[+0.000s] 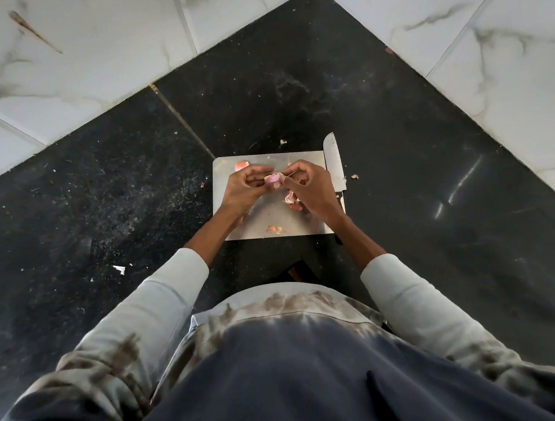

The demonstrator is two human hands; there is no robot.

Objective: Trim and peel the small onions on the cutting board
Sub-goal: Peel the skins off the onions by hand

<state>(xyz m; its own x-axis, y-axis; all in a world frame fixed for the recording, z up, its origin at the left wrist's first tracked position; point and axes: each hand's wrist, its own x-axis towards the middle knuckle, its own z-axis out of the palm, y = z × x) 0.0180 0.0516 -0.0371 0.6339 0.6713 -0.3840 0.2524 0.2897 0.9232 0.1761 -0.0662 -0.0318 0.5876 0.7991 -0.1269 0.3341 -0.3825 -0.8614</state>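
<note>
Brushed metal cutting board (254,225) and steel knife (333,163) lie on glossy black stone counter (398,169).

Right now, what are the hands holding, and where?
A small onion: left hand grips its left side, right hand pinches skin at its right end.

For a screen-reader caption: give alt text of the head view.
Both hands, left hand and right hand, peel a small onion above a cutting board on a dark counter. A knife lies along the board's right edge.
</note>
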